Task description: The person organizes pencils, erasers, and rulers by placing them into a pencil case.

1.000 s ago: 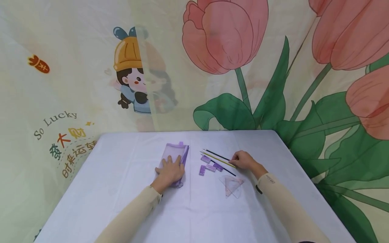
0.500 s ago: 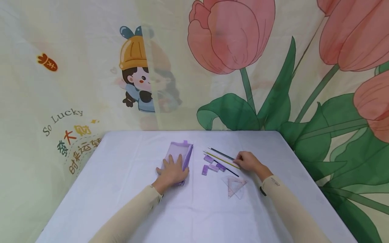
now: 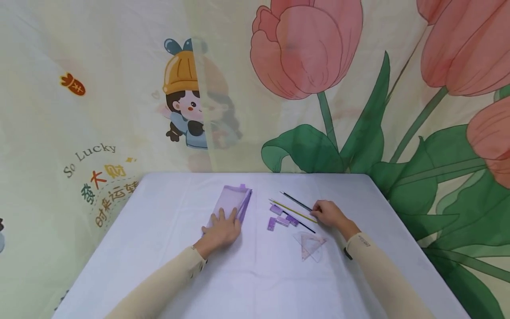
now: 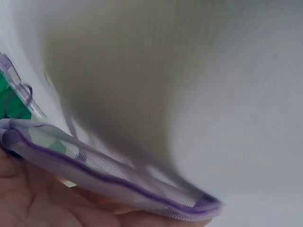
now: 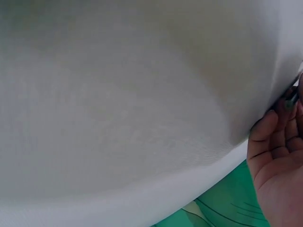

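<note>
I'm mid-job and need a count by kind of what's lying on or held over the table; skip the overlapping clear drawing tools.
Purple mesh pouch: 1
Pencils: 3 (dark pencil in the right hand, yellow pencil, second dark pencil)
Small purple pieces: 4
Total: 8

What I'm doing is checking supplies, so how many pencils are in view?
3: a dark pencil in the right hand, a yellow pencil beside it, and another dark pencil among the purple blocks. The mesh pouch might hide more.
</note>
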